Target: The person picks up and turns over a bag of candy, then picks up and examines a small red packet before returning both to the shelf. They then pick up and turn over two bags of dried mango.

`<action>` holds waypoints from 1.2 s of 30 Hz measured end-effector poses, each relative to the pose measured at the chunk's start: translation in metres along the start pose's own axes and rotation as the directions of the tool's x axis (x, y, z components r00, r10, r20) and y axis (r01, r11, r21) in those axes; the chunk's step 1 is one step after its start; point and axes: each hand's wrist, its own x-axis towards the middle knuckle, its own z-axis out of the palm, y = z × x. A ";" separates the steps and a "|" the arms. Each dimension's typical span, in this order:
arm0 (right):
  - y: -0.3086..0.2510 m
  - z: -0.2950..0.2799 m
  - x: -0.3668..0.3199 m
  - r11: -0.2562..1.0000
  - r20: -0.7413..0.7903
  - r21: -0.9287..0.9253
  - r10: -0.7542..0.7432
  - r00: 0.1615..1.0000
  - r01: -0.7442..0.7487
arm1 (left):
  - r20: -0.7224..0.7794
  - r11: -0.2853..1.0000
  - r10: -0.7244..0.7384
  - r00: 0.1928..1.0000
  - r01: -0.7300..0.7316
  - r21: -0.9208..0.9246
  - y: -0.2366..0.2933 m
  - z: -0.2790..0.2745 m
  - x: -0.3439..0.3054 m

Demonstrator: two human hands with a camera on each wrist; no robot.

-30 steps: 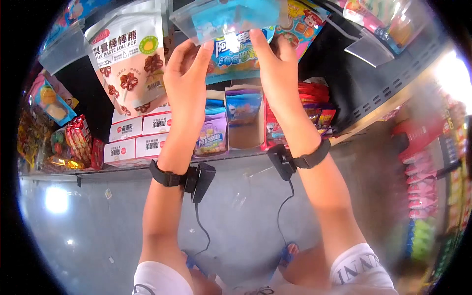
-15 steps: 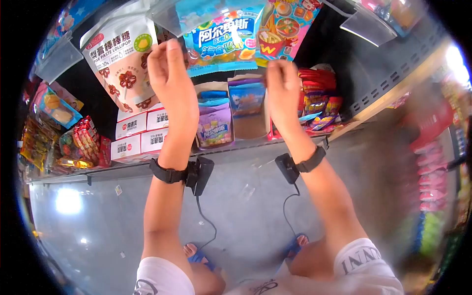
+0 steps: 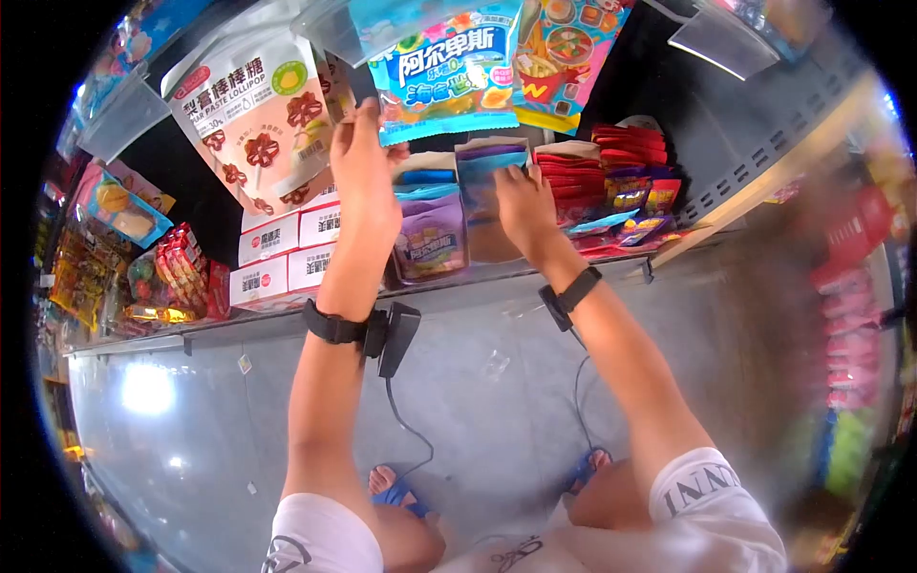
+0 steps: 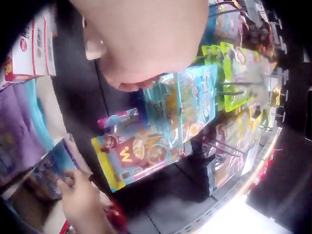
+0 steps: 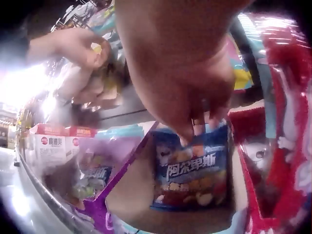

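A blue gummy candy bag (image 3: 449, 72) hangs on the rack in the head view. My left hand (image 3: 368, 177) is at the bag's lower left corner, fingers loosely curled; part of them is hidden behind the bag's edge. My right hand (image 3: 527, 205) reaches down into an open display box (image 5: 131, 195) on the shelf. Its fingertips touch the top of a small dark blue candy packet (image 5: 190, 170) standing inside. The thumb lies against the packet's front in the right wrist view. Purple packets (image 3: 430, 239) fill the box just to the left.
A white pear paste lollipop pouch (image 3: 253, 124) hangs left of my left hand, above stacked white boxes (image 3: 282, 253). Red packets (image 3: 570, 181) stand right of my right hand. A colourful food-print bag (image 3: 564, 67) hangs behind the blue bag. The shelf's front edge (image 3: 229, 329) runs below.
Both hands have come away from the top of the hanging blue bag. My right hand has dropped to the dark blue packet; my left has shifted to the bag's lower left corner.
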 end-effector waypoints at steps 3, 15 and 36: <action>-0.002 -0.010 0.001 0.998 0.052 -0.053 0.019 0.998 -0.016 | 0.077 0.996 -0.068 0.995 0.063 0.064 -0.004 0.001 -0.002; 0.021 -0.150 0.014 0.710 0.210 0.690 -0.008 0.978 -0.142 | 0.560 0.907 -0.267 0.784 0.008 0.422 -0.025 0.010 -0.026; 0.017 -0.233 -0.007 0.367 -0.150 0.930 0.433 0.889 -0.022 | 0.691 0.961 -0.254 0.676 0.093 0.262 -0.018 0.056 -0.086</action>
